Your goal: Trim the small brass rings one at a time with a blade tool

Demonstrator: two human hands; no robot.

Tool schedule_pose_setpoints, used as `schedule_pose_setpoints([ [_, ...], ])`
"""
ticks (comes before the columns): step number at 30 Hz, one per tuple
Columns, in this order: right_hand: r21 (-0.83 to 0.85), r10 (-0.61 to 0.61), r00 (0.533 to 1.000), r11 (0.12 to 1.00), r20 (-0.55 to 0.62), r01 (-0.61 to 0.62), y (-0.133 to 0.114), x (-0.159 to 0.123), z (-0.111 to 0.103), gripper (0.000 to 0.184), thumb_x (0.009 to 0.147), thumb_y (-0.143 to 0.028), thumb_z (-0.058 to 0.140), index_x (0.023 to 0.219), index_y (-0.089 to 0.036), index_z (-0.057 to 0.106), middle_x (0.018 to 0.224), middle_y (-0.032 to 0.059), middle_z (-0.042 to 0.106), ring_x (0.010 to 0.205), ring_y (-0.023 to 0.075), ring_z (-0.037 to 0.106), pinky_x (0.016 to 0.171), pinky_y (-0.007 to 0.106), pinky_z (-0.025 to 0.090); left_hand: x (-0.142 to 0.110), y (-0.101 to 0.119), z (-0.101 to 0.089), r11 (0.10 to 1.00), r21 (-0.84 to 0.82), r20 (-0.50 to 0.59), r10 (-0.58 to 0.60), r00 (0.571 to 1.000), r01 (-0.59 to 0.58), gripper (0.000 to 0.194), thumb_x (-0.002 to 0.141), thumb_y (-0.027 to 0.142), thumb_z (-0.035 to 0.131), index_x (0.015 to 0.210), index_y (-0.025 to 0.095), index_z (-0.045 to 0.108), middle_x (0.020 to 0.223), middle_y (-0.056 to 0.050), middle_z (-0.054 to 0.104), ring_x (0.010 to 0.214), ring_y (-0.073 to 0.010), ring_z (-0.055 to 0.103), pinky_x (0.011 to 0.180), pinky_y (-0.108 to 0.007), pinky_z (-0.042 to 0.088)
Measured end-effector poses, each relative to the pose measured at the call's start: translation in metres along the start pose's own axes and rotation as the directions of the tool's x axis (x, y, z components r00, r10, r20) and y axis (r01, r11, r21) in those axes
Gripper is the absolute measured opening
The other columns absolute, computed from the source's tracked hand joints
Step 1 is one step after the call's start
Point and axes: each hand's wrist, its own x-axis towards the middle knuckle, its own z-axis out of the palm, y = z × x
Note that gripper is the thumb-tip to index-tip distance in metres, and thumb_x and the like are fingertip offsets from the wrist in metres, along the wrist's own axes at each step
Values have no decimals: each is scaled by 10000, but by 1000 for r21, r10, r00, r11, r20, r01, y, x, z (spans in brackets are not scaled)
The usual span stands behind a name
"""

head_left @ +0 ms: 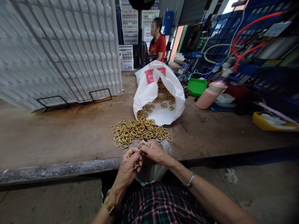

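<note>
Several brass-coloured rings [136, 164] are bunched in my left hand [130, 165], its fingers closed around them at the table's front edge. My right hand [151, 151] is closed and meets the left at the fingertips. A small tool with a dark tip and pale body [146, 142] sticks up from the right fingers; its exact kind is unclear. Just beyond both hands lies a loose pile of brass rings [135, 130]. Behind the pile, a white sack [144, 96] lies on its side, mouth towards me, with more rings spilling out.
White ribbed plastic trays [88, 46] stand upright in wire holders at the left of the brown table [77, 133]. On the right are a pink bottle [207, 96], a green tray [196, 87] and a yellow tray [268, 124]. A person in red [160, 46] sits behind the table.
</note>
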Motion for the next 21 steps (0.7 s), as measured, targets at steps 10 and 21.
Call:
schedule_pose_setpoints([
  [10, -182, -46, 986, 983, -162, 16, -2, -1, 2, 257, 812, -277, 438, 582, -169, 479, 525, -43, 471, 522, 78, 437, 512, 185, 345, 0, 0, -4, 999, -3, -5, -35, 999, 35, 305, 666, 389, 686, 828, 160, 565, 591, 39, 527, 446, -55, 458, 356, -141, 310],
  [21, -405, -161, 975, 910, -154, 86, 6, -1, 4, 212, 845, -234, 388, 730, -168, 553, 598, -26, 538, 569, 94, 497, 567, 195, 374, -2, -5, -5, 999, 45, -53, 11, 999, -8, 302, 682, 428, 661, 748, 165, 527, 561, 51, 515, 447, -56, 456, 366, -144, 312],
])
